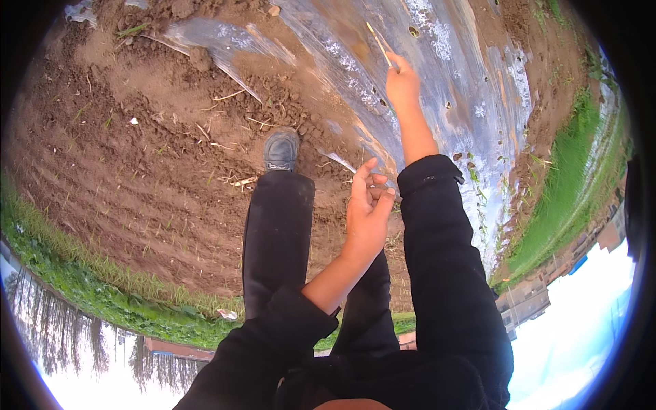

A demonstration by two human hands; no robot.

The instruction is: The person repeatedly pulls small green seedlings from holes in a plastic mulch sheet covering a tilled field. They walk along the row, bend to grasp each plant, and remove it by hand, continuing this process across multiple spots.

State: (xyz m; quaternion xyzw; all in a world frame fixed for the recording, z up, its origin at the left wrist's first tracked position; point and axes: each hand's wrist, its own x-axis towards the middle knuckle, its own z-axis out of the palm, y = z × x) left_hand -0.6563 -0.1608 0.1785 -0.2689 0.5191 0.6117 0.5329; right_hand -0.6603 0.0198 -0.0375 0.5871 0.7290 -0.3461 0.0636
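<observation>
A thin pale stick (378, 43) is held in my right hand (403, 86), which reaches out over the plastic mulch film (353, 46). The stick slants up and away from the fingers, above the film. Nearer my body is my left hand (368, 210), its fingers loosely curled and the thumb close to the fingertips. Whether something small lies inside those fingers cannot be seen. Small holes pierce the film, one of them a planting hole (413, 32) beyond my right hand. Soil and whitish patches lie on the film.
Bare tilled soil (128, 169) with straw bits spreads to the left. My dark shoe (281, 148) stands on it beside the film's edge. A loose film strip (225, 46) lies partly buried ahead. Small green seedlings (474, 177) and a grass strip (558, 169) are at the right.
</observation>
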